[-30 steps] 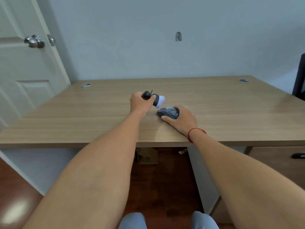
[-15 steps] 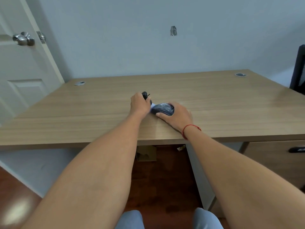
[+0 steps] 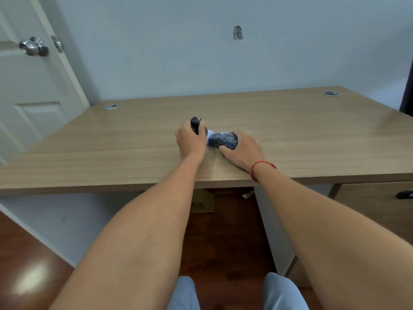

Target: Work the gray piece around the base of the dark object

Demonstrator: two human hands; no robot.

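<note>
Head view: 2 bare forearms extend from the near edge of the frame onto a wooden desk [image 3: 290, 121]. The left hand [image 3: 191, 140] grasps a small black tool [image 3: 196, 125] with its fingers curled round the body; the rounded black end of the tool projects past the far side of the hand, and a pale blue-white tip [image 3: 210, 136] points right toward a dark computer mouse [image 3: 223, 140]. The tip lies against the left side of the mouse; whether it presses on the shell cannot be told. The right hand [image 3: 242, 151] grasps the mouse from the right, with the thumb along its near edge and the fingers wrapped over its far side. The mouse rests on the desk near the middle of the surface, closer to the near edge than to the far edge. A red string bracelet [image 3: 262, 166] circles the right wrist. 2 round cable grommets are set in the desk near its far edge: 1 at far left [image 3: 110, 106] and 1 at far right [image 3: 330, 93]. A white door [image 3: 33, 86] with a metal knob [image 3: 33, 47] stands to the left. A pale wall [image 3: 178, 52] behind the desk carries a small dark mark [image 3: 237, 32]. A drawer front [image 3: 375, 202] with a dark handle [image 3: 404, 194] sits under the desk at right. A cardboard box [image 3: 202, 201] stands on the dark wood floor [image 3: 22, 265] below.
</note>
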